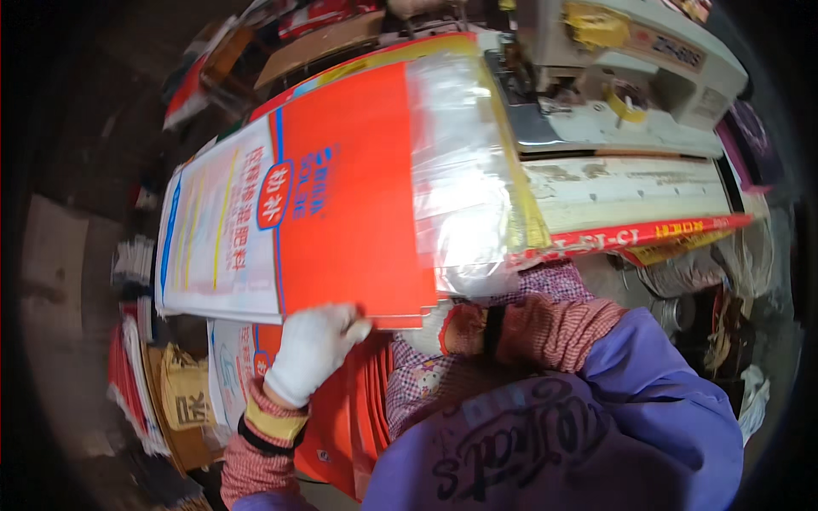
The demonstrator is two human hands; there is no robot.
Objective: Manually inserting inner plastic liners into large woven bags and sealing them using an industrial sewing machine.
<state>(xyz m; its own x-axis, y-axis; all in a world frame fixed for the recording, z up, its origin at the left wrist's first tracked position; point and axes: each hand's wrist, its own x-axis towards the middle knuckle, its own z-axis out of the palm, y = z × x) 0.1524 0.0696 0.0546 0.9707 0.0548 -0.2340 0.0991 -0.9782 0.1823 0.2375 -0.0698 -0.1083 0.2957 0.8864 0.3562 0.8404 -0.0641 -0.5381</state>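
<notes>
A red and white printed flat bag lies across the worktop in front of me, with layered edges showing along its near side. Clear plastic liner sticks out of its right end, blurred and shiny. At the bag's near edge, my left hand in a white glove is closed, its fingers curled against the edge. My right hand, also gloved, is close to the near right corner under the liner. Its fingers are hidden by the bag. Against my lap, more red bags hang in folds below the left hand.
A white industrial sewing machine stands at the far right. A roll of yellow tape is on it. A red and yellow printed sheet lies along the worktop's near right edge. Stacked bags and a cardboard piece are at the left.
</notes>
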